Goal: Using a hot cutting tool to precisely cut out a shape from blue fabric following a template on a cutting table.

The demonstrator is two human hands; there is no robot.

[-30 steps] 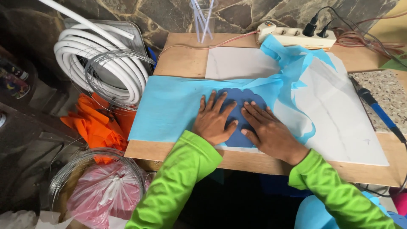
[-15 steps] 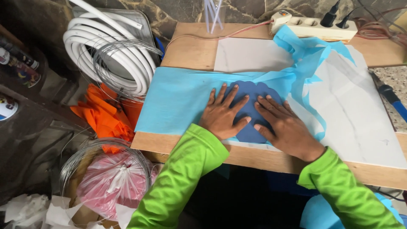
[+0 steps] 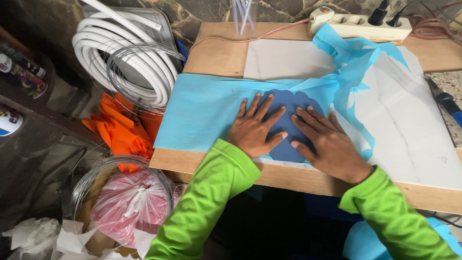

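Observation:
My left hand and my right hand lie flat, fingers spread, side by side on a dark blue scalloped paper shape. That shape rests on a light blue paper sheet spread over a wooden table. Cut light blue paper strips trail up and to the right over a white board. Both arms wear bright green sleeves. Neither hand grips anything.
A white power strip with plugs sits at the table's back edge. Left of the table are a coiled white hose, wire loops, orange cloth and a pink plastic bag. A blue-handled tool lies at right.
The view has shifted slightly; both hands stay pressed flat on the dark blue shape, with the fingers spread a little wider.

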